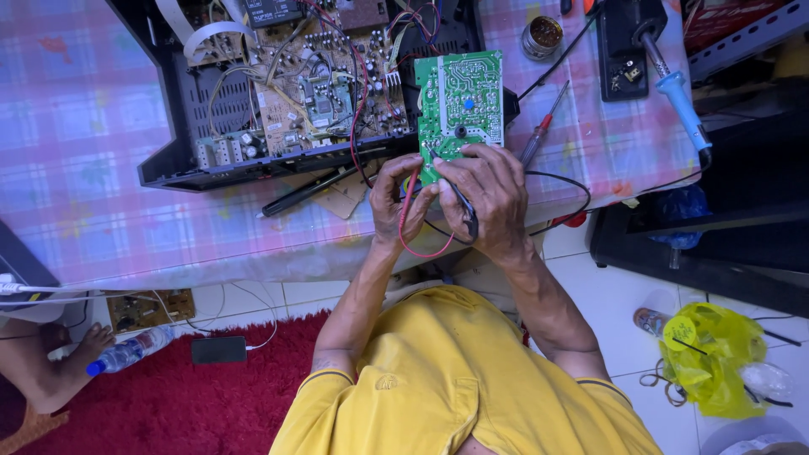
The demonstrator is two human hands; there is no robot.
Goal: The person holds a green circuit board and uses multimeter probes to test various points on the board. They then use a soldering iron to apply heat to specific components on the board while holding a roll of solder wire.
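Head view is looking down over my yellow shirt (pixel 455 379) at a tabletop (pixel 84 168) that is wearing a pink and blue checked cloth. Lying open on it is a black electronics chassis (pixel 181 114), its brown main board (pixel 312 84) crowded with parts and loose wires. Beyond the chassis, toward the right, a soldering iron with a blue handle (pixel 678 97) is resting beside its black stand (pixel 624 46), and a small round tin (pixel 543 35) is sitting close by. A red-handled screwdriver (pixel 543 126) is lying just beside my right hand.

I am holding a green circuit board (pixel 462 101) upright at the tabletop's near edge, solder side toward me. My left hand (pixel 396 202) is curled around its lower left corner, fingers pinching the edge where a red wire (pixel 421 240) is looping out. My right hand (pixel 489 198) is closing over the bottom edge, thumb and fingers pressing on a black lead (pixel 468 215).

I judge I am working on the wire connections at the board's lower edge. The next move is calling for a steady grip and care not to strain those leads.
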